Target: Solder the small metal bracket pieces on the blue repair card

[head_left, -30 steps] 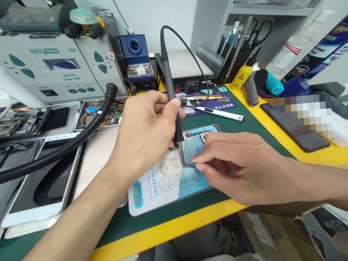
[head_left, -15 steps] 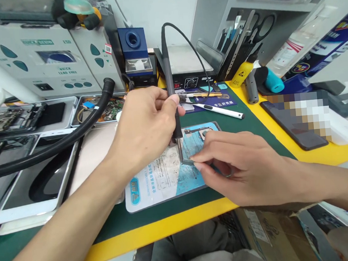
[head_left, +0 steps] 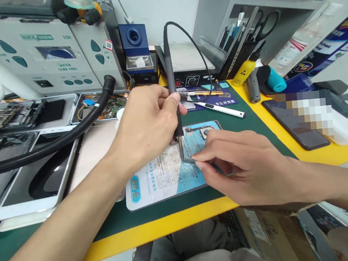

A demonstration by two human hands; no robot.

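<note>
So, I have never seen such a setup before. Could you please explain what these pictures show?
There is no robot here: a person works with two bare hands, seen by one camera worn on the head, looking forward and down. The left hand holds a dark pen-like tool, probably a soldering iron; its metal tip is at a small grey piece that the right hand pinches. Below them, a blue-and-white mat lies on the green worktop. A dark phone lies to the right, and a white-framed device to the left.
</note>
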